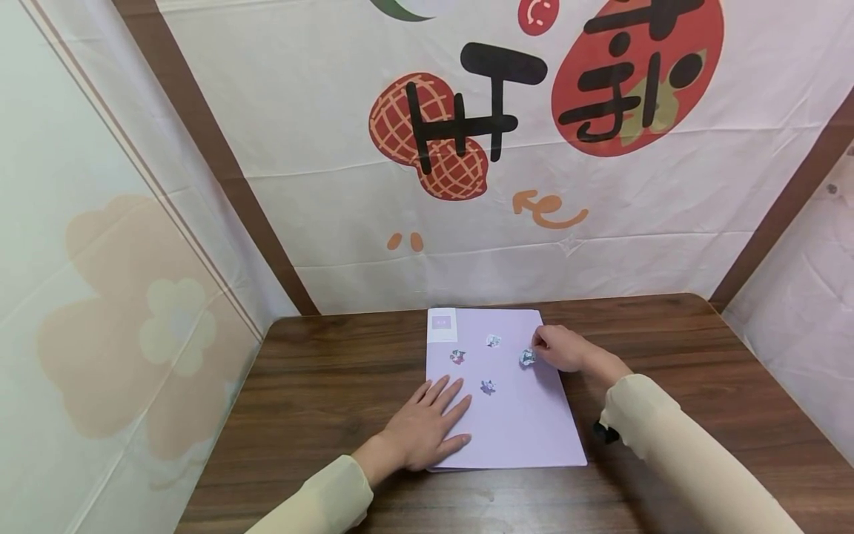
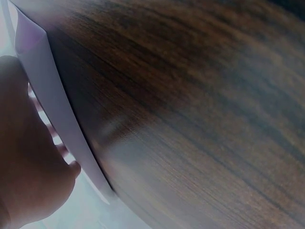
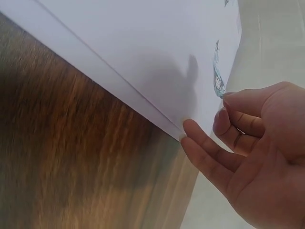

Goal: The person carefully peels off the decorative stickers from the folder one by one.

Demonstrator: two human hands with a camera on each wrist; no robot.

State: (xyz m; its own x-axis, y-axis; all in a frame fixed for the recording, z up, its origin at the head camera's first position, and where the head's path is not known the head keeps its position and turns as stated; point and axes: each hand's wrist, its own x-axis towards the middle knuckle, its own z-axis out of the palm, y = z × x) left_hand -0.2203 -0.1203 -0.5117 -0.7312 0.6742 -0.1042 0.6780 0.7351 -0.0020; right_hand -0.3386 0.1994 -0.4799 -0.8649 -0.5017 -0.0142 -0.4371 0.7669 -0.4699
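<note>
A pale purple folder lies on the brown table. My left hand rests on its lower left part with the fingers spread. At the folder's upper right, my right hand pinches the edge of a bluish cartoon sticker between thumb and forefinger. In the right wrist view that sticker stands close over the folder's surface, and the other fingers reach the folder's edge. Several stickers are on the folder: one with pink, a pale one and a purple-blue one.
A white label with a purple square marks the folder's top left corner. Dark wood-grain table extends on both sides. A printed cloth hangs behind the table's far edge, with more cloth at left and right.
</note>
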